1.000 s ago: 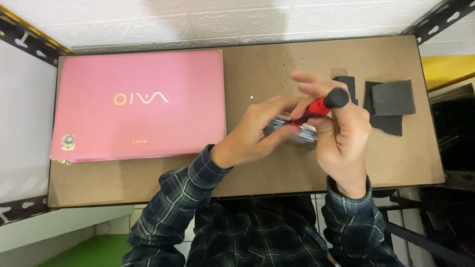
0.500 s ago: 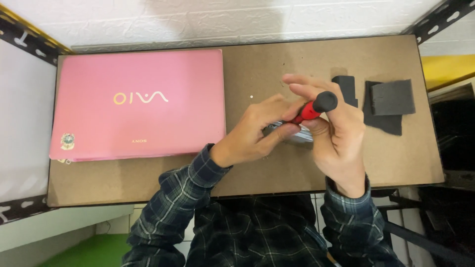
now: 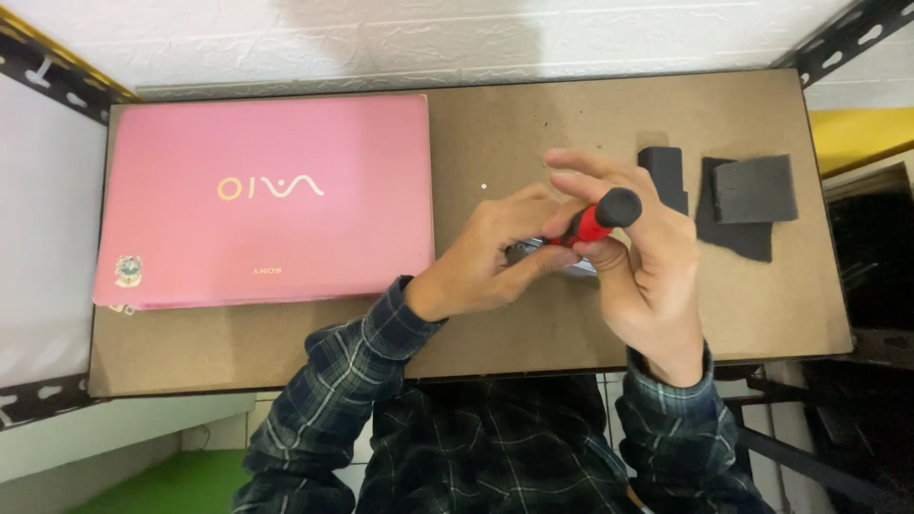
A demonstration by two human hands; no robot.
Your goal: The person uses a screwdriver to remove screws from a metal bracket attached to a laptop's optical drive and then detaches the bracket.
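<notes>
My right hand (image 3: 640, 266) grips a screwdriver (image 3: 602, 217) with a red handle and a black cap, its upper fingers spread. The tip points down to the left, onto a small silver metal part (image 3: 533, 252). My left hand (image 3: 486, 255) holds that part against the brown tabletop (image 3: 495, 133), and most of the part is hidden under my fingers. Both hands meet a little right of the middle of the table.
A closed pink laptop (image 3: 267, 200) lies on the left half of the table. Dark foam pieces (image 3: 754, 190) and a small black block (image 3: 664, 171) sit at the right. Black metal rack frames (image 3: 57, 90) flank the table; a white wall runs behind.
The screwdriver handle has shifted slightly downward and leftward in my right hand. The left hand stays on the silver part.
</notes>
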